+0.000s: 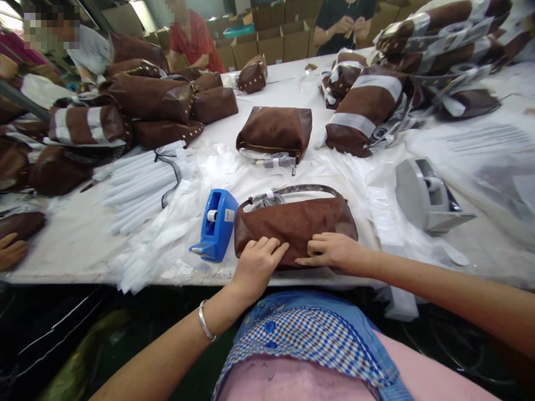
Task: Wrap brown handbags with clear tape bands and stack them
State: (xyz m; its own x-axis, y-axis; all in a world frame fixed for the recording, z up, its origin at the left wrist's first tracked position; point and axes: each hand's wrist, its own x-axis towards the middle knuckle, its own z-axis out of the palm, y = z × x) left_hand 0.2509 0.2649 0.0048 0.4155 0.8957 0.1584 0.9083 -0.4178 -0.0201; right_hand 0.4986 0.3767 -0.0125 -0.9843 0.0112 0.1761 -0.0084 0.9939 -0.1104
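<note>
A brown suede handbag lies on its side at the table's front edge, its strap arched behind it. On its lower left front my left hand has its fingers bent, thumb and fingertips gripping the material. My right hand is curled over the lower right front in the same way, a short gap from the left. Whatever lies beneath the fingertips is hidden. A bundled clear-wrapped cord rests behind the bag by the strap. Close to its left end stands a blue tape dispenser.
Another brown bag lies straight ahead. Stacked bags rise at left, and white-banded bags at right. White paper rolls and a grey tape dispenser flank the work area. A co-worker's hand shows at far left.
</note>
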